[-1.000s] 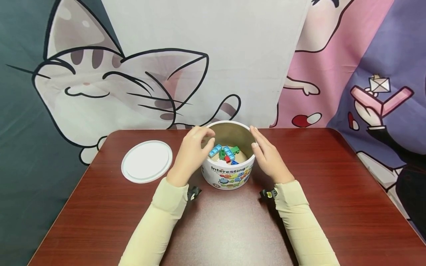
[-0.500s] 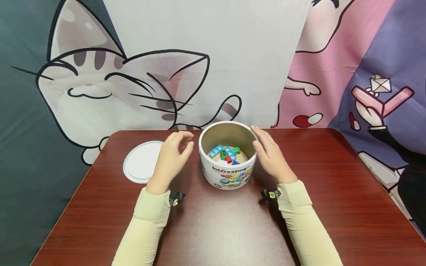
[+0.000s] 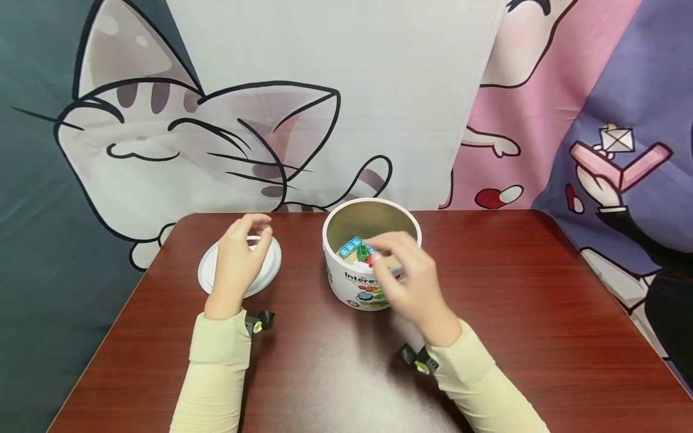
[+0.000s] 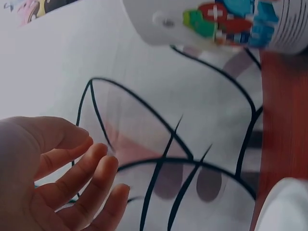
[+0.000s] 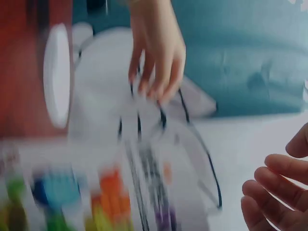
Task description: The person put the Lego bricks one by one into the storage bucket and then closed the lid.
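A white round bucket (image 3: 354,285) with a printed label stands on the table, its top uncovered. Inside lie several toy building blocks, among them a blue block (image 3: 350,247), a green block (image 3: 362,252) and a red one. My right hand (image 3: 414,288) is over the bucket's front right rim, fingers loosely bent above the opening; nothing shows in it in the right wrist view. Over the flat white lid (image 3: 271,260), left of the bucket, hovers my left hand (image 3: 235,267). Its fingers are loosely curved and hold nothing in the left wrist view.
The brown wooden table (image 3: 541,300) reaches out on both sides of the bucket. Behind its far edge hangs a cloth backdrop (image 3: 400,90) with cartoon drawings. A dark object (image 3: 671,319) stands beyond the right edge.
My left hand has left the bucket's left rim and moved leftward over the lid. My right hand has come from the right side of the bucket to above its front rim.
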A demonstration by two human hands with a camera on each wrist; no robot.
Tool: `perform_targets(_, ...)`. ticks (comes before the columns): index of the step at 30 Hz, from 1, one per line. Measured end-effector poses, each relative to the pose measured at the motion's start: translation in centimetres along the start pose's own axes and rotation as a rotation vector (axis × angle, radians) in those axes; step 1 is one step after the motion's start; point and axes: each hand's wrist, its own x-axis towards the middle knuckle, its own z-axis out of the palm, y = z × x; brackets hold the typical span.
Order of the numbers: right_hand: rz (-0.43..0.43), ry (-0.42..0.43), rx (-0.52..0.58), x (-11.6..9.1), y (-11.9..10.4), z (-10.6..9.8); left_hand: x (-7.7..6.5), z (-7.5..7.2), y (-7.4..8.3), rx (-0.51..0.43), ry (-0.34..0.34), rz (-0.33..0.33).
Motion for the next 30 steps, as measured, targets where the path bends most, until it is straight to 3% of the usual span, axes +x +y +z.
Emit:
perform_targets(4,-0.055,-0.078,0.071,-1.0,-1.9,2.2,0.1,-1.2,-1.4,0.033,0.036,-0.04)
perform_targets(8,0.0,-0.197,0.117,-2.6,-2.5,4.9,0.1,-2.2,-3.4,0.053,0.067,-0.132)
perform_targets(11,0.13,-0.321,0.139,-3.8,-2.6,7.0,-0.1,-2.7,-5.0,0.067,0.066,-0.23)
perform_targets(14,0.314,-0.454,0.189,-4.7,-2.7,9.0,-0.3,-3.1,-6.5,0.093,0.035,-0.331)
perform_targets(18,0.551,-0.56,0.279,-5.3,-2.5,11.7,-0.6,-3.5,-8.4,0.127,-0.021,-0.454)
perform_targets(22,0.716,-0.56,0.289,-5.4,-1.4,14.5,-1.1,-4.2,-10.3,0.149,-0.079,-0.567)
perform_targets(30,0.873,-0.371,0.306,-4.9,1.0,19.4,-1.9,-5.0,-12.4,0.163,-0.249,-0.711)
